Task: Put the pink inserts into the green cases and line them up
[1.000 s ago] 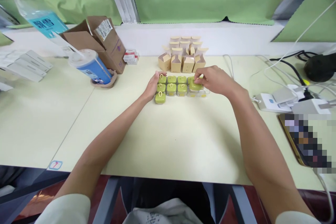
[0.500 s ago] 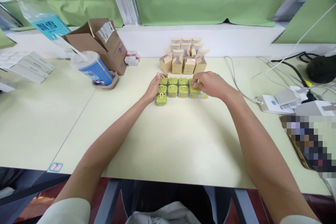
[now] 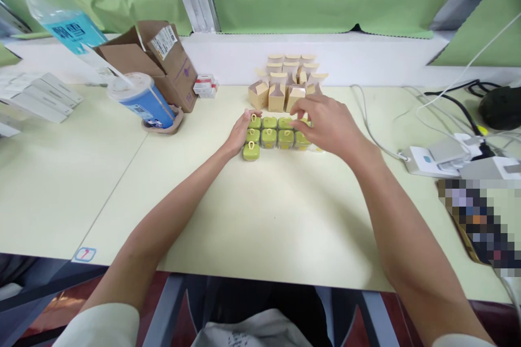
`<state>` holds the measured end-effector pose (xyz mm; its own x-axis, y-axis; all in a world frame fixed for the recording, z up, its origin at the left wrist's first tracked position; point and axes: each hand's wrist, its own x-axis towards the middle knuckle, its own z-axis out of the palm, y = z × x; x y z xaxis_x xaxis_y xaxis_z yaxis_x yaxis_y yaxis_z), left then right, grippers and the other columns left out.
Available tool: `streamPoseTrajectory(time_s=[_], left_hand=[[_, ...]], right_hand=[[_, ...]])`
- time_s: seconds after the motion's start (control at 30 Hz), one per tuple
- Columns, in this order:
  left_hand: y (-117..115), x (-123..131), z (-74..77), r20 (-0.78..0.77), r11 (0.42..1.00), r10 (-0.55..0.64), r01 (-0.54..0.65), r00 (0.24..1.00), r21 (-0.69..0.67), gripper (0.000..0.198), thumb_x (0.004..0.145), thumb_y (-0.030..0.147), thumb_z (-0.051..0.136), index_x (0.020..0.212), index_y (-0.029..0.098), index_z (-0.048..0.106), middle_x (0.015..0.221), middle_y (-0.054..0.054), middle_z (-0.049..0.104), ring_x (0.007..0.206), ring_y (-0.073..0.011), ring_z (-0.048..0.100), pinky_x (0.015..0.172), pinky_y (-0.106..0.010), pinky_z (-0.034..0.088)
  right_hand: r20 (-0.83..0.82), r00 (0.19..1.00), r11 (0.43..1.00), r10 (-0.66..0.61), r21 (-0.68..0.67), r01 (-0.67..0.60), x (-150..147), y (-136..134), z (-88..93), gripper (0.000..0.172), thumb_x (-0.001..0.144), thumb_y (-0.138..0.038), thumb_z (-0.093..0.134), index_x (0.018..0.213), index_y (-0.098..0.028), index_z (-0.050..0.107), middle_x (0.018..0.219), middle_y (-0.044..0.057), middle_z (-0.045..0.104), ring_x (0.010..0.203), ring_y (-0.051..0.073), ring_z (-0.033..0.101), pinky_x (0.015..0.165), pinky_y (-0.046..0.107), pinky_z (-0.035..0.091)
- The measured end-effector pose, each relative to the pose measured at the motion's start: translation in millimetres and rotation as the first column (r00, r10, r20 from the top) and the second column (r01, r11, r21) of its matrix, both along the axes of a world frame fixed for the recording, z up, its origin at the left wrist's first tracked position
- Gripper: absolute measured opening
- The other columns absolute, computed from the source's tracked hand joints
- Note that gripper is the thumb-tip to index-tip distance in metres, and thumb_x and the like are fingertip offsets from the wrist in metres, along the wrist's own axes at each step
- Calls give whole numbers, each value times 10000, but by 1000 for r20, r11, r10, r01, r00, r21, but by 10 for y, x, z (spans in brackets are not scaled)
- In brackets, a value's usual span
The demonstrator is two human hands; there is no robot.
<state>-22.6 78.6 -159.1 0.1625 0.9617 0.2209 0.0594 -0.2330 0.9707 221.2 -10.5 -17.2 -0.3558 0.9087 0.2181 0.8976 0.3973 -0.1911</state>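
Note:
Several small green-lidded containers (image 3: 269, 137) with pale loops on top stand in close rows on the table. One more green container (image 3: 251, 152) sits at the front left of the group. My left hand (image 3: 238, 133) rests against the left side of the rows, its fingers stretched out and holding nothing. Over the right part of the rows is my right hand (image 3: 325, 123), thumb and fingers apart with nothing between them; it hides some of the containers. Behind them stand several small beige boxes (image 3: 277, 98) with their flaps up.
At left are an open cardboard box (image 3: 175, 73), a blue cup (image 3: 148, 105) in a holder, a bottle (image 3: 73, 32) and white boxes (image 3: 36, 97). A power strip (image 3: 431, 161) with cables and a blurred-out device (image 3: 476, 222) lie at right.
My right hand has lifted slightly from the right-hand containers and its fingers have spread apart. My left hand stays beside the rows. The view has shifted slightly.

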Motion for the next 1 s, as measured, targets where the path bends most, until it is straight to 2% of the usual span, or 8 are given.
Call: streamPoseTrajectory(time_s=[0.1, 0.23, 0.37, 0.47, 0.63, 0.77, 0.9, 1.0], left_hand=[[11, -5, -12, 16, 1000, 1, -1, 1000, -6, 818, 995, 960, 440, 1227, 250, 774, 1383, -113, 770, 1332, -293, 711, 1237, -450, 543], [33, -1, -19, 48, 998, 37, -35, 998, -48, 737, 1065, 883, 381, 1204, 284, 786, 1388, -122, 766, 1324, -298, 720, 1251, -473, 555], [69, 6, -14, 97, 996, 39, -30, 995, -84, 815, 1100, 860, 271, 1274, 226, 753, 1349, -124, 774, 1370, -296, 727, 1269, -489, 562], [86, 8, 2, 114, 996, 40, -30, 993, -87, 857, 1101, 867, 249, 1328, 189, 722, 1353, -135, 771, 1395, -303, 725, 1262, -491, 561], [64, 21, 30, 152, 991, 72, -54, 986, -120, 822, 1096, 871, 281, 1251, 203, 733, 1319, -118, 790, 1344, -284, 746, 1217, -450, 581], [28, 17, 37, 188, 991, 79, -56, 979, -125, 761, 1075, 885, 367, 1191, 240, 754, 1281, -87, 807, 1306, -257, 751, 1177, -394, 594], [17, 8, 39, 215, 990, 55, -25, 975, -142, 726, 1082, 864, 396, 1191, 243, 757, 1260, -74, 816, 1280, -253, 759, 1161, -406, 610], [21, 5, 43, 217, 990, 48, -18, 975, -137, 730, 1083, 861, 407, 1205, 232, 757, 1250, -76, 816, 1287, -257, 759, 1169, -416, 607]], right_hand=[[40, 984, 984, 176, 2, -176, -444, -188, -41, 347, 1150, -270, 484, 1351, -201, 760, 1387, 147, 778, 1173, 334, 714, 765, 393, 430], [223, 928, 954, 298, -33, -299, -849, -256, -356, 450, 1131, -186, 466, 1530, -91, 653, 1484, 220, 705, 1209, 351, 709, 716, 415, 388], [222, 930, 956, 292, -69, -284, -867, -258, -506, 420, 1115, -147, 465, 1475, -96, 674, 1415, 235, 710, 1174, 366, 718, 729, 408, 389], [235, 921, 950, 311, -99, -296, -843, -275, -515, 373, 1095, -141, 497, 1408, -123, 699, 1461, 229, 681, 1083, 333, 730, 725, 390, 385], [258, 889, 926, 377, -126, -356, -889, -292, -469, 438, 1065, -123, 509, 1483, -137, 641, 1398, 196, 731, 1037, 324, 736, 733, 389, 412], [128, 929, 927, 348, -196, -320, -526, -235, -138, 511, 1012, -273, 689, 1507, -152, 656, 1403, 159, 780, 1109, 347, 750, 797, 392, 479], [13, 991, 979, 137, -155, -133, 292, -125, 237, 350, 987, -322, 761, 1295, -161, 793, 1297, 138, 821, 1051, 317, 776, 941, 417, 537], [59, 997, 977, -42, -206, 53, 767, -1, 265, 378, 933, -252, 791, 1302, -170, 808, 1219, 134, 816, 1007, 310, 787, 925, 428, 571]])
